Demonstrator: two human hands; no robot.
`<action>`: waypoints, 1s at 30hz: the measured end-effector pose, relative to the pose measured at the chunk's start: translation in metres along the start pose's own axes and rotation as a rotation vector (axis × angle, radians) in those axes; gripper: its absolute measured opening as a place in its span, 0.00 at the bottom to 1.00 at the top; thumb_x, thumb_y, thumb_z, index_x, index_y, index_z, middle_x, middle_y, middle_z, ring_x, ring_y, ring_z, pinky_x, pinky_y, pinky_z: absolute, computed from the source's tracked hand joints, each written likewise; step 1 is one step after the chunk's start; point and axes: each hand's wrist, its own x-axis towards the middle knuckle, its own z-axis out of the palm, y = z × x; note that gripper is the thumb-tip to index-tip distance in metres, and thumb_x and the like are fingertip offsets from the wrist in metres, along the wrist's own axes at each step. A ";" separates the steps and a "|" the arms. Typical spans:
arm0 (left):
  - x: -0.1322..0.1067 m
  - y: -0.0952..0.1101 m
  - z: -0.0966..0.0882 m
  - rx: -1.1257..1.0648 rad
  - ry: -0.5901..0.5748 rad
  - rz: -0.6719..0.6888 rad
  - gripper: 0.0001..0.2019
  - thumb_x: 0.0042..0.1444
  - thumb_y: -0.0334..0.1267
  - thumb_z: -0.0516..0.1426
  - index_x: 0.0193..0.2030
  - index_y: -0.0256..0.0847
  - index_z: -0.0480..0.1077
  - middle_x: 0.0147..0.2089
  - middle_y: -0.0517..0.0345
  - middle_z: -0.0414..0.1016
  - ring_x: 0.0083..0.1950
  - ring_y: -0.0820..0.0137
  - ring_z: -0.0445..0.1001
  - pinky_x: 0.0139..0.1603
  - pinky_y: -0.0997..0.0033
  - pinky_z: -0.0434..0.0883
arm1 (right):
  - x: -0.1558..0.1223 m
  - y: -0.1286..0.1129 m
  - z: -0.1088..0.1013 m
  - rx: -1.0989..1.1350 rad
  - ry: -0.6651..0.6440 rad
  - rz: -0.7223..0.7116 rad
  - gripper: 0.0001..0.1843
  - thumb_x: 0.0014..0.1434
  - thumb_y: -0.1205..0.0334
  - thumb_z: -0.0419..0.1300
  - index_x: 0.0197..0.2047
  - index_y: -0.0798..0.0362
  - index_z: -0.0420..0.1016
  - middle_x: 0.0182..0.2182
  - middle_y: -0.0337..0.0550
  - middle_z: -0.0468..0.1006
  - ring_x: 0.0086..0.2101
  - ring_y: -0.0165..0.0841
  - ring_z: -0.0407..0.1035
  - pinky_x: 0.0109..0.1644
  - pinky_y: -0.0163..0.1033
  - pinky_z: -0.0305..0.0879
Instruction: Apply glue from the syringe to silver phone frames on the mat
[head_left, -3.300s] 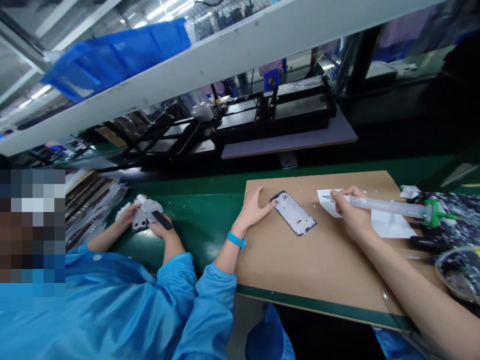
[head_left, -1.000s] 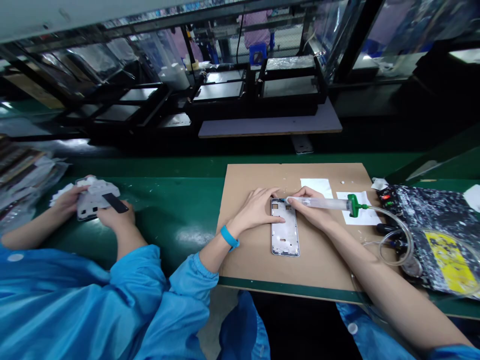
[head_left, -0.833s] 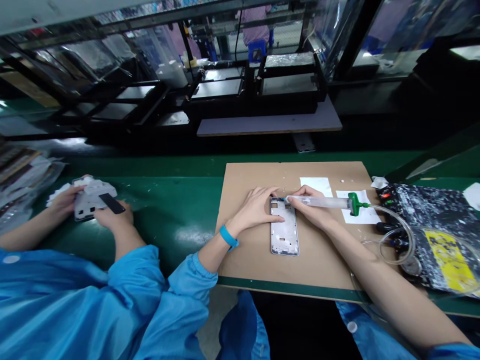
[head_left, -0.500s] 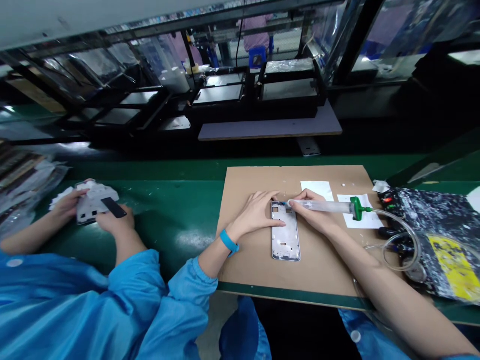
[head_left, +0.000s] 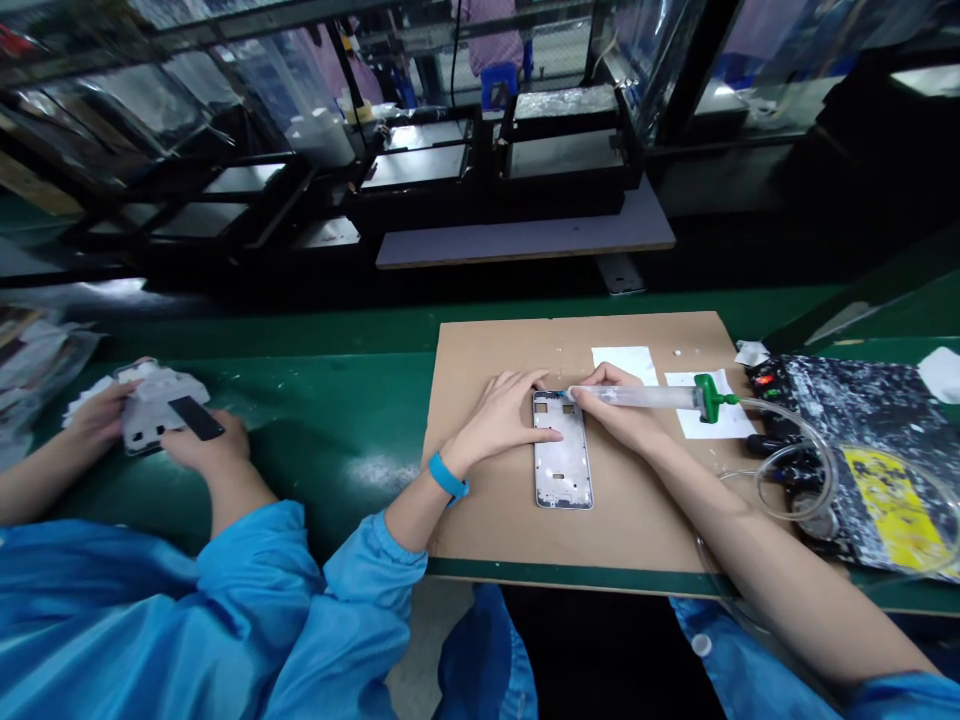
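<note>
The left hand [head_left: 499, 418] partly hides the phone frame [head_left: 562, 463], and the view's edge crops the speckled box [head_left: 877, 408].

No text could be read for certain. The yellow rectangular label [head_left: 896, 505] on the black-and-white speckled box [head_left: 832, 400] bore dark marks, too blurred to make out. Red and green lit spots [head_left: 766, 380] glowed at that box's corner, too small to tell whether they formed figures. Any print on the translucent plastic syringe with a green end [head_left: 645, 397] was illegible.
</note>
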 end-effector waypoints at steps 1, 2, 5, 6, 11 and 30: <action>0.000 0.000 0.000 -0.001 0.002 0.001 0.47 0.59 0.58 0.80 0.80 0.54 0.69 0.71 0.50 0.82 0.73 0.43 0.75 0.78 0.41 0.69 | 0.000 0.000 0.000 -0.002 -0.004 -0.003 0.22 0.60 0.40 0.77 0.34 0.45 0.75 0.31 0.43 0.83 0.33 0.39 0.74 0.39 0.45 0.70; 0.000 0.000 0.001 -0.002 0.004 0.003 0.47 0.59 0.59 0.79 0.80 0.54 0.69 0.71 0.50 0.82 0.73 0.43 0.75 0.78 0.40 0.69 | 0.001 0.001 0.000 -0.005 -0.007 -0.009 0.21 0.61 0.41 0.77 0.34 0.45 0.75 0.31 0.43 0.83 0.33 0.39 0.74 0.40 0.45 0.70; 0.000 -0.002 0.002 -0.003 0.012 0.006 0.45 0.60 0.60 0.79 0.79 0.55 0.69 0.70 0.50 0.82 0.73 0.43 0.75 0.78 0.40 0.69 | 0.002 0.001 -0.001 -0.011 -0.002 -0.027 0.21 0.61 0.42 0.76 0.34 0.45 0.74 0.31 0.42 0.82 0.33 0.39 0.74 0.39 0.45 0.70; 0.000 -0.002 0.002 -0.002 0.012 0.006 0.45 0.60 0.60 0.79 0.79 0.55 0.70 0.70 0.50 0.82 0.73 0.43 0.75 0.78 0.40 0.69 | 0.002 0.001 -0.001 -0.008 -0.001 -0.027 0.20 0.61 0.42 0.76 0.33 0.45 0.74 0.31 0.42 0.82 0.33 0.39 0.73 0.39 0.45 0.70; 0.001 -0.003 0.002 0.006 0.013 0.005 0.47 0.59 0.61 0.79 0.80 0.54 0.69 0.70 0.49 0.82 0.72 0.42 0.75 0.78 0.39 0.69 | 0.003 0.001 -0.001 0.011 0.009 -0.012 0.18 0.61 0.45 0.76 0.34 0.45 0.74 0.31 0.43 0.83 0.33 0.39 0.74 0.39 0.44 0.71; 0.001 -0.006 0.004 0.014 0.018 0.027 0.46 0.61 0.59 0.79 0.80 0.54 0.68 0.70 0.50 0.82 0.71 0.44 0.75 0.77 0.40 0.70 | 0.004 0.003 -0.003 -0.019 0.014 -0.023 0.17 0.61 0.47 0.75 0.34 0.45 0.74 0.34 0.43 0.84 0.35 0.39 0.75 0.42 0.46 0.71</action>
